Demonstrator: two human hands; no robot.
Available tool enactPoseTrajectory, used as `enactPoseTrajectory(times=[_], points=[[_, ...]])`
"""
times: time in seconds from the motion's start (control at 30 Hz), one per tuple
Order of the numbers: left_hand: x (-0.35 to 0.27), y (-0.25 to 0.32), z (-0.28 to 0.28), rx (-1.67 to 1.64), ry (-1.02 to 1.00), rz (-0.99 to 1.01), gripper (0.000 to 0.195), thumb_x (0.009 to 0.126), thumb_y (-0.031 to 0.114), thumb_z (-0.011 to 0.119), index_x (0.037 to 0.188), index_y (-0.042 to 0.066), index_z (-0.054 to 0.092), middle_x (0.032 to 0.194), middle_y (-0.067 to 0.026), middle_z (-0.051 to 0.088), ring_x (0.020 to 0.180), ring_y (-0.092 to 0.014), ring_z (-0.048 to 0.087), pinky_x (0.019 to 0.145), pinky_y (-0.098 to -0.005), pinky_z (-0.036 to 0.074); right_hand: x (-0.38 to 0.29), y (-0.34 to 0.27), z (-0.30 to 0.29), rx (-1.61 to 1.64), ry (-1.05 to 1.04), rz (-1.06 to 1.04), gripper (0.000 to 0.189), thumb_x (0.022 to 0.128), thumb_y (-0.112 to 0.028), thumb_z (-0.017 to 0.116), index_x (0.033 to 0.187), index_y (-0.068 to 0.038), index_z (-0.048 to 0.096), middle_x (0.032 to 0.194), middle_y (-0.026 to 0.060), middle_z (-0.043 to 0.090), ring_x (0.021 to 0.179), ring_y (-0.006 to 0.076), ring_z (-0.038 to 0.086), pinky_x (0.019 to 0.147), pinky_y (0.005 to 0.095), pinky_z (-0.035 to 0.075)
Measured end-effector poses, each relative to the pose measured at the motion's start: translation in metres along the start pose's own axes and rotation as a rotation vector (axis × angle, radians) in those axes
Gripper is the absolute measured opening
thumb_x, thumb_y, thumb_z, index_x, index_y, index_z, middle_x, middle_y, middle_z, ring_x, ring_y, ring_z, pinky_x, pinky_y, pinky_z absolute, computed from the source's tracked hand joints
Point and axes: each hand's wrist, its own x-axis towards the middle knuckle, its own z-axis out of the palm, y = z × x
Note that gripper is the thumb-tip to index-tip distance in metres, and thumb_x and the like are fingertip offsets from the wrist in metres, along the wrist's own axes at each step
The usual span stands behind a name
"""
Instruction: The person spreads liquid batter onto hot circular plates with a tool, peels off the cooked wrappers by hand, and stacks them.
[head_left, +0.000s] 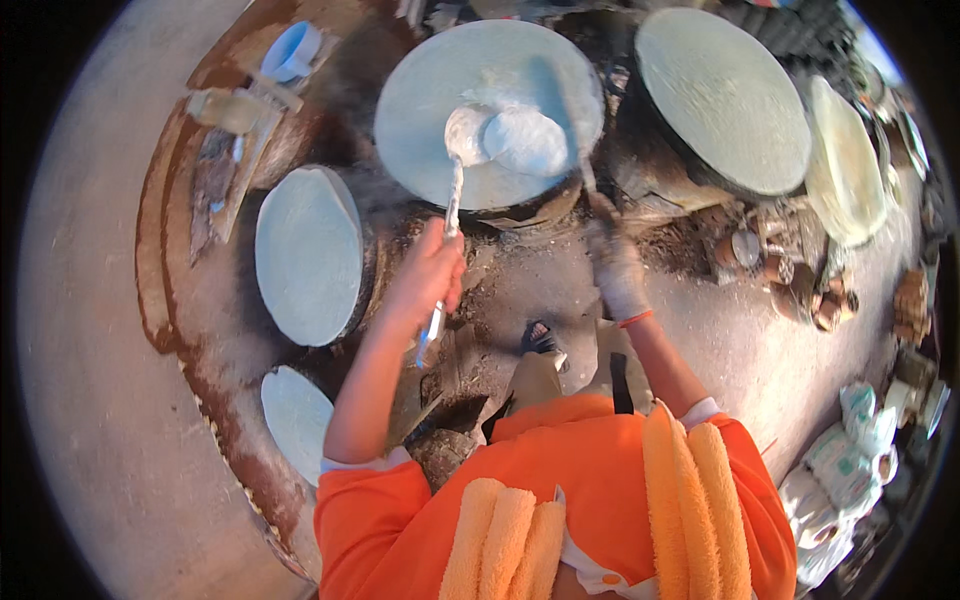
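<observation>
My left hand (433, 268), bare, is closed around the handle of a ladle (468, 135) whose round bowl is over a large round griddle (420, 97). Beside the bowl, touching or nearly touching it, a thick white mass (526, 141) lies on the griddle's pale surface. My right hand (616, 266) wears a light work glove with an orange cuff. It is blurred near the griddle's right front edge and grips a long thin tool (587, 169), whose far end is blurred over the griddle. The kind of tool cannot be told.
Other round griddles with pale surfaces stand at the right (724, 101), left (309, 255) and lower left (296, 420). An oval pale tray or sheet (846, 161) leans at the far right. A blue plastic container (291, 51) is at upper left. Several cups (780, 268) and plastic bags (844, 465) lie right.
</observation>
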Motion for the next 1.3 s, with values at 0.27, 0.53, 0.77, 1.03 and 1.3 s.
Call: enactPoseTrajectory(times=[0.27, 0.53, 0.77, 1.03, 1.3], points=[[-0.025, -0.018, 0.029, -2.160, -0.941, -0.144, 0.027, 0.096, 0.015, 0.034, 0.107, -0.009, 0.040, 0.064, -0.0010, 0.035, 0.039, -0.008, 0.034, 0.034, -0.0239, 0.031, 0.022, -0.123, -0.034, 0.173, -0.396, 0.432, 0.037, 0.093, -0.032, 0.046, 0.124, -0.011, 0.048, 0.065, -0.0021, 0.047, 0.048, 0.0077, 0.041, 0.043, 0.0225, 0.038], [-0.249, -0.009, -0.014, -1.625, -0.681, 1.005, 0.018, 0.098, 0.021, 0.028, 0.100, 0.003, 0.025, 0.049, 0.0054, 0.022, 0.029, -0.004, 0.028, 0.026, -0.0216, 0.030, 0.091, -0.082, -0.096, -0.538, -0.214, -0.174, 0.041, 0.092, -0.024, 0.049, 0.126, -0.002, 0.045, 0.106, 0.0090, 0.059, 0.073, 0.0181, 0.057, 0.061, 0.0309, 0.047], [-0.468, -0.055, -0.009, -1.317, 0.333, 1.335, 0.012, 0.098, 0.017, 0.024, 0.095, 0.005, 0.023, 0.059, -0.0062, 0.032, 0.028, -0.010, 0.028, 0.023, -0.0251, 0.031, -0.019, -0.035, -0.018, -0.523, -0.548, -0.303, 0.043, 0.095, -0.021, 0.041, 0.134, -0.003, 0.036, 0.128, 0.0120, 0.049, 0.109, 0.0205, 0.052, 0.092, 0.0333, 0.042], [-0.589, -0.229, 0.006, -1.165, 1.165, 0.739, 0.030, 0.099, 0.023, 0.027, 0.113, -0.002, 0.035, 0.067, 0.0009, 0.035, 0.032, -0.004, 0.030, 0.026, -0.0191, 0.029, -0.198, -0.083, 0.126, 0.165, -1.149, 0.301, 0.049, 0.091, -0.025, 0.051, 0.133, -0.003, 0.038, 0.102, 0.0001, 0.056, 0.067, -0.0001, 0.042, 0.054, 0.0127, 0.035], [-0.537, -0.401, -0.004, -1.406, 1.399, 0.159, 0.029, 0.095, 0.027, 0.039, 0.104, 0.001, 0.047, 0.064, 0.0012, 0.039, 0.036, -0.007, 0.031, 0.033, -0.0258, 0.031, -0.394, -0.057, 0.250, 0.992, -1.658, 1.927, 0.038, 0.096, -0.010, 0.036, 0.134, -0.005, 0.038, 0.099, 0.0068, 0.055, 0.071, 0.0066, 0.049, 0.063, 0.0166, 0.046]])
